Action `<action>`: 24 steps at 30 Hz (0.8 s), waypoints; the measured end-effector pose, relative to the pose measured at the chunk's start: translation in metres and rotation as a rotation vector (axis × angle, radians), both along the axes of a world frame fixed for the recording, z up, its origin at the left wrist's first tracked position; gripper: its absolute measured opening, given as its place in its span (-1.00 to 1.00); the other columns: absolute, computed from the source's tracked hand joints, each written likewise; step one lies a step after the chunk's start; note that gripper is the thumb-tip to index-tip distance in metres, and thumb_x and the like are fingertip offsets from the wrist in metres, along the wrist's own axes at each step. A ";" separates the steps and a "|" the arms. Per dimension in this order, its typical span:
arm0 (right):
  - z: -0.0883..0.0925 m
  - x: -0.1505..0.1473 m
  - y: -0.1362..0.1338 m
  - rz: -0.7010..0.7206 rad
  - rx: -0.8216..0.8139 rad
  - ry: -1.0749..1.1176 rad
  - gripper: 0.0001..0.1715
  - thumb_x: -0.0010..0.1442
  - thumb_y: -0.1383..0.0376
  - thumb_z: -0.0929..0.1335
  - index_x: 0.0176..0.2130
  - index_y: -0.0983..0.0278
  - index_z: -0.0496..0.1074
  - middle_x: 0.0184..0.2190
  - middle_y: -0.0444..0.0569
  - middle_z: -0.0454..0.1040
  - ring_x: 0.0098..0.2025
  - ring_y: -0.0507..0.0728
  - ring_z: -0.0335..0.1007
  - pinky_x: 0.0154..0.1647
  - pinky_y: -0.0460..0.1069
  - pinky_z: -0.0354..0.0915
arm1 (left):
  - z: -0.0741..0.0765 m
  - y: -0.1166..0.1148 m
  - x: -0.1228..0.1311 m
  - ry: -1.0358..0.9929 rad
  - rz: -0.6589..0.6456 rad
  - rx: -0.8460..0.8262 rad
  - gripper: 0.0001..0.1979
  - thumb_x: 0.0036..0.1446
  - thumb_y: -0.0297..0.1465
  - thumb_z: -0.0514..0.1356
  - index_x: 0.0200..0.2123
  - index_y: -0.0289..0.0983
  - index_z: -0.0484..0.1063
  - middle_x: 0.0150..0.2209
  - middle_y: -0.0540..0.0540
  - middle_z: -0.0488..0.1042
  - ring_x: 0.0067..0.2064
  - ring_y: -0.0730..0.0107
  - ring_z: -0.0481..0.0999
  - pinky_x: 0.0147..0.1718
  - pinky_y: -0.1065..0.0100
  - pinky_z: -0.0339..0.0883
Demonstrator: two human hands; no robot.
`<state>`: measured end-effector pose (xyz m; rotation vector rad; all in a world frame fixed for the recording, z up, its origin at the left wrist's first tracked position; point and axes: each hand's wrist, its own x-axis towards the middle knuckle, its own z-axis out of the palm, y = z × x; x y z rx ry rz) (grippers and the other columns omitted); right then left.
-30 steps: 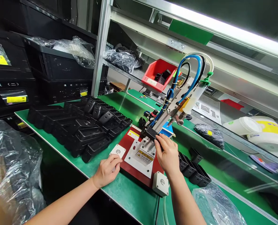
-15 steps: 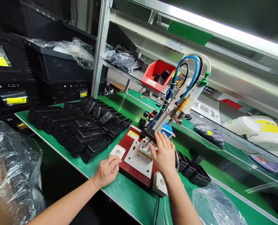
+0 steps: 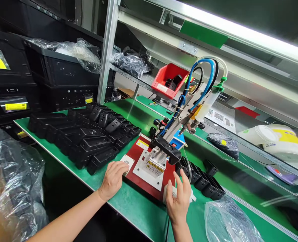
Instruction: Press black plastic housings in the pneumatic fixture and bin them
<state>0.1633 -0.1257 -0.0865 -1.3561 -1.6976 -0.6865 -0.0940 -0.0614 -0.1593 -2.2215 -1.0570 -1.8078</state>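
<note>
Partly hidden: the right white button box (image 3: pixel 169 194) sits behind the right hand (image 3: pixel 178 198), only an edge showing; the print on the yellow warning label (image 3: pixel 154 167) is too small to read; the dark crates (image 3: pixel 60 72) at upper left give little detail. The left hand (image 3: pixel 113 179), lower centre, lies palm down with fingers bent over the left white button box (image 3: pixel 127 161), gripping nothing. The right hand's fingers are spread open over its box, holding nothing. One black part (image 3: pixel 168 148) rests on the metal fixture at frame centre, above the red base plate (image 3: pixel 139 153) and below the tilted dispenser head (image 3: pixel 198 107) with its blue hoses. The green counter (image 3: pixel 136 210) runs from left to lower right under an aluminium shelf frame (image 3: pixel 106 50). Count: two hands, two button boxes, one red bin (image 3: pixel 164 75) on the shelf, two white tubs (image 3: pixel 287 144) at right. The black housings (image 3: pixel 88 141) stacked at left and the row (image 3: pixel 204 179) right of the plate overlap too closely to count.
</note>
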 end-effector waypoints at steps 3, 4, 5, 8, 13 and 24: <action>-0.015 0.003 -0.009 0.004 -0.095 0.015 -0.64 0.32 0.25 0.25 0.08 0.29 0.32 0.03 0.20 0.42 0.09 0.33 0.33 0.02 0.26 0.28 | -0.003 0.001 -0.001 -0.007 0.039 0.012 -0.63 0.13 -0.72 -0.02 -0.12 -0.26 0.39 -0.12 -0.10 0.54 -0.02 0.28 0.48 -0.09 0.20 0.27; -0.020 0.001 -0.012 0.018 -0.131 0.013 -0.66 0.33 0.26 0.24 0.06 0.29 0.33 -0.03 0.17 0.46 0.04 0.30 0.37 -0.01 0.22 0.30 | -0.003 0.001 -0.001 -0.004 0.062 0.008 -0.62 0.13 -0.72 -0.03 -0.10 -0.26 0.38 -0.10 -0.12 0.54 0.00 0.27 0.47 -0.08 0.19 0.27; -0.024 -0.002 -0.015 0.036 -0.168 -0.004 -0.69 0.33 0.26 0.24 0.04 0.28 0.35 -0.07 0.14 0.49 -0.02 0.27 0.41 -0.06 0.18 0.31 | -0.004 0.001 0.000 0.002 0.085 0.000 -0.60 0.13 -0.72 -0.03 -0.08 -0.26 0.38 -0.08 -0.12 0.53 0.02 0.25 0.46 -0.07 0.18 0.27; -0.032 -0.013 -0.019 0.074 -0.290 -0.108 -0.77 0.33 0.29 0.24 -0.04 0.25 0.38 -0.21 0.03 0.55 -0.18 0.20 0.47 -0.12 0.14 0.27 | -0.005 0.003 0.000 0.033 0.126 -0.031 -0.58 0.13 -0.72 -0.04 -0.05 -0.26 0.37 -0.09 -0.11 0.54 0.03 0.24 0.45 -0.05 0.17 0.27; -0.031 -0.020 -0.020 0.033 -0.330 -0.171 -0.75 0.34 0.29 0.21 -0.03 0.25 0.37 -0.19 0.03 0.55 -0.19 0.18 0.46 -0.09 0.13 0.21 | -0.007 0.003 0.000 0.057 0.124 -0.047 -0.61 0.14 -0.70 -0.02 -0.06 -0.26 0.38 -0.08 -0.11 0.53 0.03 0.22 0.44 -0.05 0.17 0.27; -0.030 -0.025 -0.023 -0.016 -0.390 -0.169 -0.75 0.33 0.32 0.21 -0.09 0.23 0.42 -0.08 -0.01 0.54 -0.07 0.19 0.42 0.03 0.17 0.12 | -0.009 0.004 0.000 0.056 0.110 -0.059 -0.61 0.13 -0.72 -0.03 -0.09 -0.26 0.38 -0.07 -0.11 0.52 0.04 0.20 0.43 -0.07 0.16 0.31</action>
